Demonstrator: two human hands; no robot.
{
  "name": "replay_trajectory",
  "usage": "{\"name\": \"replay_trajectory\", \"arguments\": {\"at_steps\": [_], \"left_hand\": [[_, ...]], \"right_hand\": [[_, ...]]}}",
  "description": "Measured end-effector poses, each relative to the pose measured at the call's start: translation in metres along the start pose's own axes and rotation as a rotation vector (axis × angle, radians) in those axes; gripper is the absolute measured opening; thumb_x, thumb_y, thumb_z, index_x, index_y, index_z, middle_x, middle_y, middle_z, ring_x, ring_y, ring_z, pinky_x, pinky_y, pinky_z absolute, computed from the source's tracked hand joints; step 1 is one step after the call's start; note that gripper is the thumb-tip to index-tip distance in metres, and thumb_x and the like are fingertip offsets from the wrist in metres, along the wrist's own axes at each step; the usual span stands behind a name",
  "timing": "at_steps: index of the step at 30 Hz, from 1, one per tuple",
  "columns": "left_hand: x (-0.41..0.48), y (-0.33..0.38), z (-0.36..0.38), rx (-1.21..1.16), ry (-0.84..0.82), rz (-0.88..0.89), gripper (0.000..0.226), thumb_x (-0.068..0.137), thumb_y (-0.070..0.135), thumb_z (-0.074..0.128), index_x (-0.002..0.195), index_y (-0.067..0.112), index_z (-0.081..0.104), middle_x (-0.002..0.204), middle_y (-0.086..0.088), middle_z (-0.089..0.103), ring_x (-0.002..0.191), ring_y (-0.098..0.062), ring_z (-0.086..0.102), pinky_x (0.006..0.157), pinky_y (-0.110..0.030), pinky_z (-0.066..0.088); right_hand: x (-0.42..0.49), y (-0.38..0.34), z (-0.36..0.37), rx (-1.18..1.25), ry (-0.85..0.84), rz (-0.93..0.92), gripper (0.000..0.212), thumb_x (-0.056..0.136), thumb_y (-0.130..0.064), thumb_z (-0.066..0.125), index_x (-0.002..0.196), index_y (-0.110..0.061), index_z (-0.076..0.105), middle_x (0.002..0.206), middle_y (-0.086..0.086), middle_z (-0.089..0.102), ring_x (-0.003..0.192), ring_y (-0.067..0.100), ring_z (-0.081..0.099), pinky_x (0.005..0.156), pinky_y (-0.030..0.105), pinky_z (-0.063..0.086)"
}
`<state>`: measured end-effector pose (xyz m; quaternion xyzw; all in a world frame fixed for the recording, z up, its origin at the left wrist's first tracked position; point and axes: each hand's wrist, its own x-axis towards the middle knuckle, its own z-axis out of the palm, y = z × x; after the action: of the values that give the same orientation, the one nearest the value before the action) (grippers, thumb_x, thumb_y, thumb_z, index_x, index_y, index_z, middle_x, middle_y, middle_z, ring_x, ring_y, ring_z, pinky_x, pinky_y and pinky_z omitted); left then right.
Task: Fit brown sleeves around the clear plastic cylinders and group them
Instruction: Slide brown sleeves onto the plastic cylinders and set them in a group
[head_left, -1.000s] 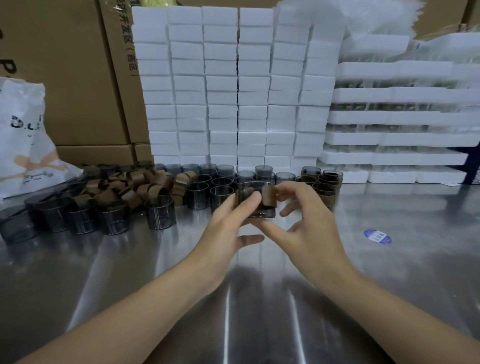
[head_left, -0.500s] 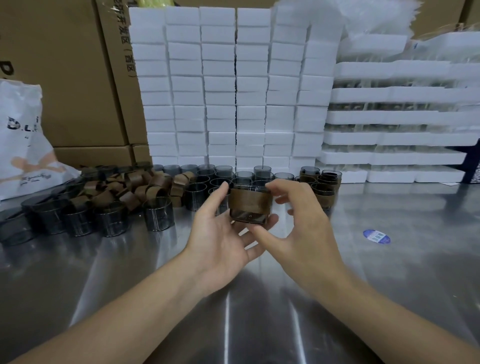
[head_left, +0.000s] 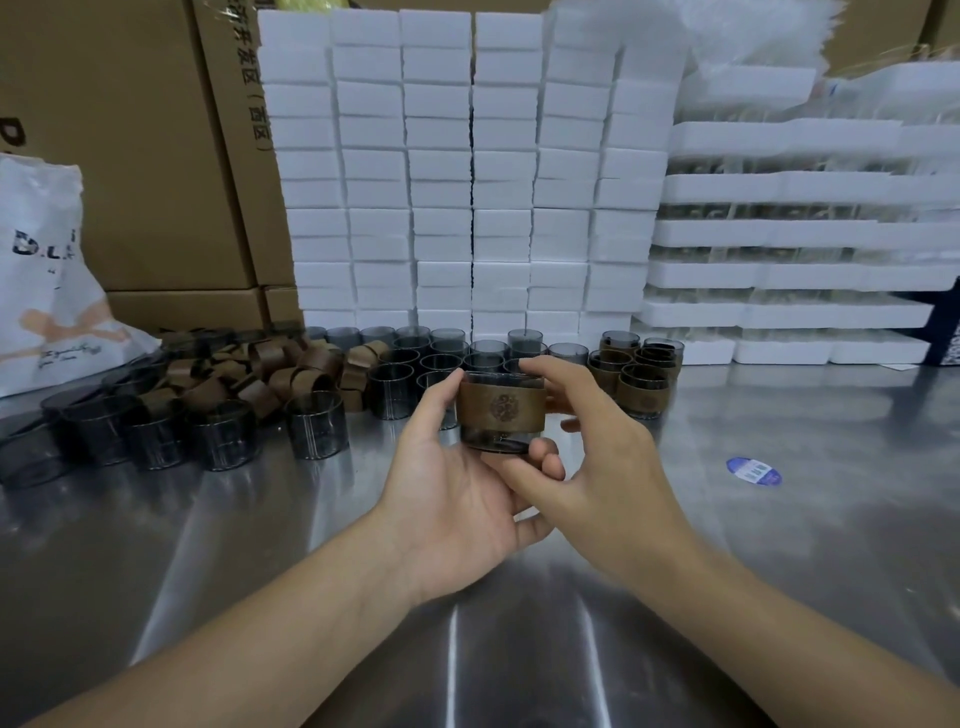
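Observation:
Both hands hold one clear smoky cylinder with a brown sleeve (head_left: 500, 411) wrapped round it, its stamped emblem facing me, above the steel table. My left hand (head_left: 451, 483) cups it from the left and below, thumb along its left side. My right hand (head_left: 597, 457) grips it from the right, fingers over the top rim and thumb under the base. A pile of loose brown sleeves (head_left: 270, 371) lies at the left among bare cylinders (head_left: 316, 423). Several sleeved cylinders (head_left: 636, 376) stand grouped at the right.
The steel table (head_left: 779, 545) carries a blue sticker (head_left: 753, 470) at the right. Stacked white foam blocks (head_left: 467, 171) and foam trays (head_left: 789, 244) form a wall behind. Cardboard boxes (head_left: 130, 156) and a white bag (head_left: 47, 280) stand at the left.
The sleeve, only partly round the cylinder a second ago, now wraps it fully with the emblem forward. My hands have drawn the cylinder slightly nearer and my left palm has come under it.

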<state>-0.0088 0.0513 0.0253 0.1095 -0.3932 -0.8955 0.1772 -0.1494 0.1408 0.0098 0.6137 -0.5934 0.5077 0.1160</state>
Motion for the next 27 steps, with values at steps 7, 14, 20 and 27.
{"name": "replay_trajectory", "arguments": {"at_steps": [7, 14, 20, 27], "left_hand": [[-0.003, -0.004, 0.007, -0.045, 0.022, 0.002, 0.069, 0.088, 0.078, 0.058, 0.102, 0.015, 0.082, 0.084, -0.004, 0.061, 0.088, -0.021, 0.069, 0.083, -0.039, 0.056], [-0.004, -0.004, 0.011, -0.036, 0.011, 0.033, 0.069, 0.089, 0.077, 0.055, 0.097, 0.013, 0.081, 0.079, -0.005, 0.058, 0.085, -0.021, 0.066, 0.088, -0.04, 0.054], [-0.003, -0.01, 0.012, -0.081, 0.028, 0.042, 0.069, 0.092, 0.075, 0.053, 0.099, 0.013, 0.083, 0.077, -0.003, 0.057, 0.083, -0.019, 0.065, 0.092, -0.041, 0.053], [-0.005, -0.01, 0.015, -0.044, 0.101, 0.03, 0.071, 0.09, 0.077, 0.053, 0.109, 0.015, 0.08, 0.076, -0.002, 0.057, 0.078, -0.017, 0.066, 0.077, -0.037, 0.057]], "right_hand": [[0.001, -0.001, -0.001, -0.03, -0.011, -0.04, 0.063, 0.085, -0.046, 0.08, 0.141, -0.048, 0.05, 0.129, -0.025, 0.064, 0.126, 0.007, 0.061, 0.096, 0.02, 0.049], [0.006, -0.001, -0.007, -0.026, -0.018, -0.096, 0.054, 0.085, -0.045, 0.079, 0.133, -0.04, 0.055, 0.12, -0.022, 0.062, 0.118, 0.01, 0.062, 0.092, 0.021, 0.049], [0.007, -0.002, -0.007, -0.029, -0.029, -0.085, 0.058, 0.086, -0.059, 0.077, 0.136, -0.038, 0.057, 0.119, -0.022, 0.064, 0.116, 0.007, 0.062, 0.092, 0.017, 0.049], [0.005, 0.003, -0.002, -0.012, -0.048, -0.052, 0.053, 0.084, -0.056, 0.084, 0.127, -0.045, 0.055, 0.117, -0.019, 0.065, 0.114, 0.011, 0.064, 0.086, 0.021, 0.05]]}}
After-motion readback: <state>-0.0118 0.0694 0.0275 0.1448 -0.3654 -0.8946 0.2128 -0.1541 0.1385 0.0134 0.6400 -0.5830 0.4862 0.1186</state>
